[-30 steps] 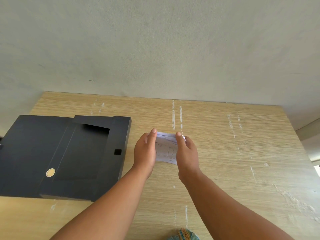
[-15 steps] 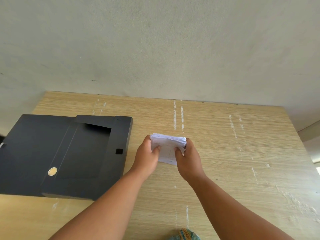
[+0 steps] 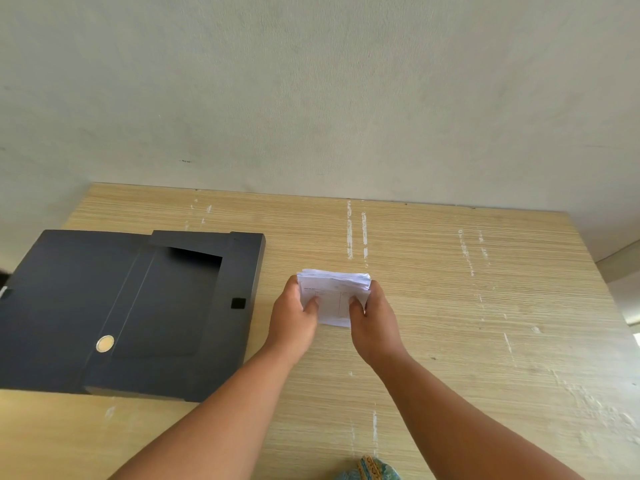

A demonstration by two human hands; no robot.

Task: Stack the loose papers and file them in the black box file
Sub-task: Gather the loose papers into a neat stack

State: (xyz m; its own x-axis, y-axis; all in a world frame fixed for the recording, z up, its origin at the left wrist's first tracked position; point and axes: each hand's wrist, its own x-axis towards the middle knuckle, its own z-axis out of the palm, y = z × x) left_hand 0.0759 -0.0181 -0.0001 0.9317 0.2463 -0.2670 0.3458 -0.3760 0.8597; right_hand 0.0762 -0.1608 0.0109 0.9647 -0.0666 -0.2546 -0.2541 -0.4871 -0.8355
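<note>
Since a second ago, both thumbs have folded onto the paper stack (image 3: 334,296), gripped at its sides by the left hand (image 3: 294,323) and right hand (image 3: 375,323) above the table (image 3: 485,306). Fingers behind the sheets are hidden; the print is unreadable. Left of the hands, the black box file (image 3: 138,313) lies open, its tray showing only dark interior.

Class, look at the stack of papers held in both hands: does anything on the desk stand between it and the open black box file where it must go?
Nothing visible does. The stack of papers is held by the left hand and right hand; only bare desk separates it from the black box file, which lies open.
</note>
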